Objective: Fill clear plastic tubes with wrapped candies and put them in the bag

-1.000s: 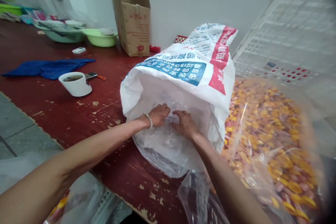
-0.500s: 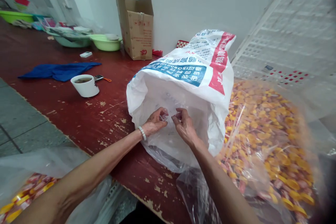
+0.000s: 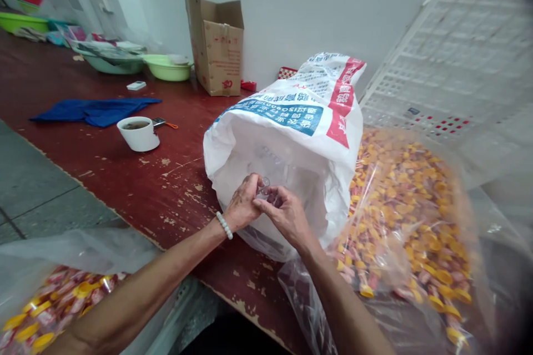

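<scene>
- Big red worktop (image 3: 125, 177), paint chipped all over, carries everything.
- White woven sack (image 3: 300, 138) lies on its side, mouth toward the person, so reaching in is easy.
- Clear bag of wrapped candies (image 3: 400, 216) leans against it on the right.
- Left hand (image 3: 241, 205) and right hand (image 3: 285, 213) meet at the sack mouth, both grips pinched on one small clear plastic piece (image 3: 265, 184).

We've got a white woven sack (image 3: 287, 138) with blue and red print, plus red-and-yellow wrapped candies (image 3: 400, 205) on our chipped dark-red table (image 3: 125, 177).
</scene>
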The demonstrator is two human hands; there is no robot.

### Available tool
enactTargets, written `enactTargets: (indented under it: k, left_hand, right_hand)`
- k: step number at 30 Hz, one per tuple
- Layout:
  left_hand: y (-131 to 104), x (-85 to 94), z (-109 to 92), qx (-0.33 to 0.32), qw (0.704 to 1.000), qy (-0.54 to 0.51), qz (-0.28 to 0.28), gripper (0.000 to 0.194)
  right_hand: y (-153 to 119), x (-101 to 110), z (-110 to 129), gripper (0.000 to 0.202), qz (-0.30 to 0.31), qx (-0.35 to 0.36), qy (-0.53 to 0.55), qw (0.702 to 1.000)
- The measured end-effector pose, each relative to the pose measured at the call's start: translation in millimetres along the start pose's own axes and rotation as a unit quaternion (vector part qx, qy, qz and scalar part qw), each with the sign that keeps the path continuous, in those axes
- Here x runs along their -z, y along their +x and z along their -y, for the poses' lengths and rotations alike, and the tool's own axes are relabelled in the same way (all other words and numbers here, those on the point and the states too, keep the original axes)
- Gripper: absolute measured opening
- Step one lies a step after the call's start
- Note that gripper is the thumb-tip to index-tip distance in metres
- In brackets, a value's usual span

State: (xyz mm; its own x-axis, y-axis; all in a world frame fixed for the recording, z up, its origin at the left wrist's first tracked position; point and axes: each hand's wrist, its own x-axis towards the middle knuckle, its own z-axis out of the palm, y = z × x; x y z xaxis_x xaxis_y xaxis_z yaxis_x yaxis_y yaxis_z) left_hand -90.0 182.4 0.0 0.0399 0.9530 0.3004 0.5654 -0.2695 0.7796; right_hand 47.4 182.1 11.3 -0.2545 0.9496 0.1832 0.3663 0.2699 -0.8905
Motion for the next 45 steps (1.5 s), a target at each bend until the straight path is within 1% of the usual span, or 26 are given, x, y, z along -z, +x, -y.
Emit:
enactTargets:
  k: [2, 5, 8, 9, 10, 13, 15, 17, 18, 20, 22, 24, 25, 26, 27, 29, 31, 32, 34, 35, 37, 39, 41, 42, 44, 45]
  left_hand:
    - [-7.2, -0.2, -2.0, 0.0, 1.0, -0.018, 0.013, 0.034]
    - [-19.5, 3.1, -4.4, 0.033, 0.996, -0.079, 0.016, 0.041]
    - [-33.5, 9.0, -5.1, 0.069, 0.983, -0.161, 0.062, 0.045]
    - [-38.2, 10.7, -5.4, 0.074, 0.979, -0.174, 0.081, 0.046]
    - [-42.6, 12.0, -6.0, 0.074, 0.977, -0.177, 0.094, 0.048]
    - [-53.5, 12.6, -11.1, 0.064, 0.98, -0.155, 0.104, 0.047]
    - [-59.0, 10.9, -16.5, 0.054, 0.981, -0.147, 0.113, 0.038]
    - [-63.4, 8.6, -21.5, 0.047, 0.98, -0.146, 0.126, 0.03]
    - [-65.4, 7.5, -23.2, 0.041, 0.98, -0.14, 0.132, 0.026]
    - [-69.1, 6.2, -25.0, 0.014, 0.986, -0.095, 0.137, 0.023]
    - [-72.4, 6.1, -26.1, -0.047, 0.99, -0.019, 0.133, 0.023]
    - [-75.3, 7.8, -28.9, -0.097, 0.986, 0.042, 0.128, 0.026]
    - [-76.4, 9.5, -31.5, -0.105, 0.985, 0.055, 0.128, 0.027]
    - [-77.3, 11.6, -34.9, -0.102, 0.985, 0.056, 0.13, 0.028]
    - [-78.0, 14.1, -38.9, -0.091, 0.986, 0.05, 0.133, 0.029]
    - [-78.9, 19.5, -47.1, -0.078, 0.986, 0.031, 0.144, 0.029]
    - [-79.5, 23.8, -53.1, -0.091, 0.984, 0.029, 0.153, 0.027]
    - [-79.8, 25.1, -54.8, -0.099, 0.981, 0.041, 0.159, 0.026]
    - [-80.4, 25.4, -55.3, -0.109, 0.975, 0.073, 0.18, 0.025]
    - [-80.8, 24.7, -54.5, -0.106, 0.971, 0.087, 0.194, 0.025]
    - [-81.5, 22.1, -51.9, -0.102, 0.963, 0.098, 0.228, 0.026]
    - [-82.2, 19.1, -49.2, -0.103, 0.959, 0.079, 0.251, 0.028]
    - [-82.9, 16.6, -47.1, -0.091, 0.961, 0.029, 0.26, 0.033]
    - [-83.6, 15.5, -46.3, -0.069, 0.963, -0.012, 0.26, 0.038]
    - [-85.8, 13.1, -45.5, 0.021, 0.959, -0.129, 0.251, 0.053]
    - [-87.6, 11.4, -45.4, 0.074, 0.947, -0.2, 0.239, 0.061]
  right_hand:
    - [-8.6, -0.1, 4.7, 0.031, -0.017, 0.022, -0.04, 0.999]
    - [-24.9, 3.7, 7.8, 0.027, -0.053, 0.035, -0.037, 0.997]
    - [-42.0, 11.5, 8.6, 0.026, -0.108, 0.025, -0.028, 0.993]
    - [-46.9, 14.0, 9.1, 0.026, -0.11, 0.019, -0.028, 0.993]
    - [-51.3, 16.0, 9.9, 0.026, -0.097, 0.013, -0.028, 0.995]
    - [-60.8, 17.8, 13.3, 0.026, -0.035, -0.004, -0.021, 0.999]
    - [-64.8, 15.9, 16.0, 0.024, -0.01, -0.007, -0.026, 1.0]
    - [-67.6, 13.7, 18.7, 0.024, 0.002, 0.0, -0.05, 0.999]
    - [-68.7, 13.2, 20.1, 0.028, -0.004, 0.006, -0.066, 0.998]
    - [-70.8, 14.4, 23.0, 0.046, -0.031, 0.031, -0.092, 0.995]
    - [-72.9, 18.0, 25.9, 0.058, -0.032, 0.074, -0.112, 0.99]
    - [-75.9, 21.7, 27.9, 0.052, 0.01, 0.105, -0.119, 0.987]
    - [-77.8, 22.7, 28.2, 0.045, 0.03, 0.107, -0.117, 0.987]
    - [-80.2, 22.8, 27.8, 0.039, 0.037, 0.099, -0.111, 0.988]
    - [-82.9, 22.0, 26.8, 0.033, 0.028, 0.085, -0.1, 0.991]
    - [-89.3, 18.1, 22.9, 0.025, -0.029, 0.056, -0.072, 0.995]
    - [-96.7, 12.9, 17.5, 0.03, -0.073, 0.038, -0.033, 0.996]
    - [-100.5, 10.6, 14.7, 0.036, -0.077, 0.031, -0.015, 0.996]
    - [-107.8, 6.9, 9.2, 0.048, -0.063, 0.028, -0.003, 0.998]
    - [-111.0, 5.7, 6.8, 0.05, -0.053, 0.033, -0.008, 0.998]
    - [-116.3, 4.3, 2.6, 0.045, -0.043, 0.058, -0.032, 0.997]
    - [-120.0, 3.5, -0.8, 0.041, -0.037, 0.089, -0.043, 0.994]
    - [-122.4, 2.8, -2.9, 0.034, -0.035, 0.098, -0.034, 0.994]
    - [-123.4, 2.2, -3.3, 0.031, -0.039, 0.085, -0.021, 0.995]
    - [-125.1, -0.4, -2.8, 0.027, -0.063, 0.025, 0.037, 0.997]
    - [-125.9, -2.9, -1.7, 0.029, -0.082, -0.017, 0.085, 0.993]
